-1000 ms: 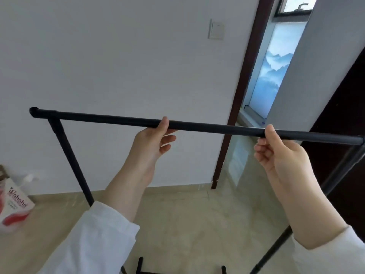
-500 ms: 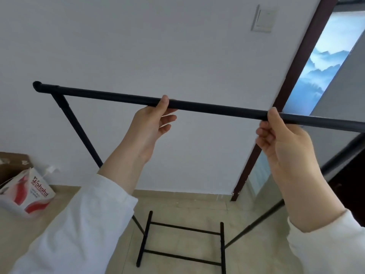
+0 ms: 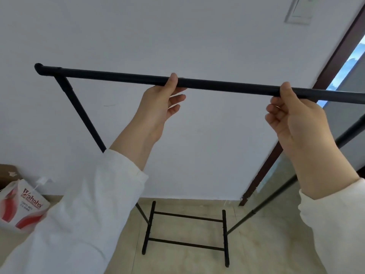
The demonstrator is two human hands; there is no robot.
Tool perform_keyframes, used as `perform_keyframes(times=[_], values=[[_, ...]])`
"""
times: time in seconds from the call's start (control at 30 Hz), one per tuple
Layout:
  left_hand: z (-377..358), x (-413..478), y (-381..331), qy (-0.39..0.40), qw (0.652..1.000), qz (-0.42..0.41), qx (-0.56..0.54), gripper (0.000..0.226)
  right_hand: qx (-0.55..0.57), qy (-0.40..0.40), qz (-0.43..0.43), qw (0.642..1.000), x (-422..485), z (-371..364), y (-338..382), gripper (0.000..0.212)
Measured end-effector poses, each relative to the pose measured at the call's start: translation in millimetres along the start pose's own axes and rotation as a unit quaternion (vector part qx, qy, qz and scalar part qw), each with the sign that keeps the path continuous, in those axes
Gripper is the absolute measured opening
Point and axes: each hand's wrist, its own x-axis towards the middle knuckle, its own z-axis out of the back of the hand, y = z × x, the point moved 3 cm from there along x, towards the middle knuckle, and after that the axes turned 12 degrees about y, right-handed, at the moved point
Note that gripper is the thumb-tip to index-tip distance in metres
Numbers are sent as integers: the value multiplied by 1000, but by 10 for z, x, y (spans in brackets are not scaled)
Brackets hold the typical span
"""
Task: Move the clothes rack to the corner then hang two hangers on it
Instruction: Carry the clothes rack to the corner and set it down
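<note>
A black metal clothes rack [image 3: 227, 87] stands in front of me, close to a white wall. Its top bar runs across the view from upper left to the right edge. My left hand [image 3: 160, 103] grips the bar near its middle from below, thumb over the top. My right hand [image 3: 292, 113] grips the bar further right in the same way. The rack's base frame [image 3: 186, 230] rests on the beige tiled floor below. No hangers are in view.
A red and white carton [image 3: 21, 208] and a brown cardboard box [image 3: 6, 173] sit on the floor at the left by the wall. A dark brown door frame [image 3: 296, 123] rises at the right, with a light switch [image 3: 300, 10] on the wall above.
The view has swung left and down, so the rack's base now shows on the floor. The door frame has slid toward the right edge. Both hands keep their grip on the bar.
</note>
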Motion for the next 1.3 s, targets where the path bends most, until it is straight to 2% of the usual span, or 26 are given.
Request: perform_keyframes(times=[0.47, 1.3], values=[[697, 1136, 398, 61, 996, 54, -30, 26, 17, -42, -10, 999, 817, -566, -674, 15], [690, 1372, 520, 83, 994, 61, -22, 24, 16, -74, -10, 997, 908, -523, -802, 15]])
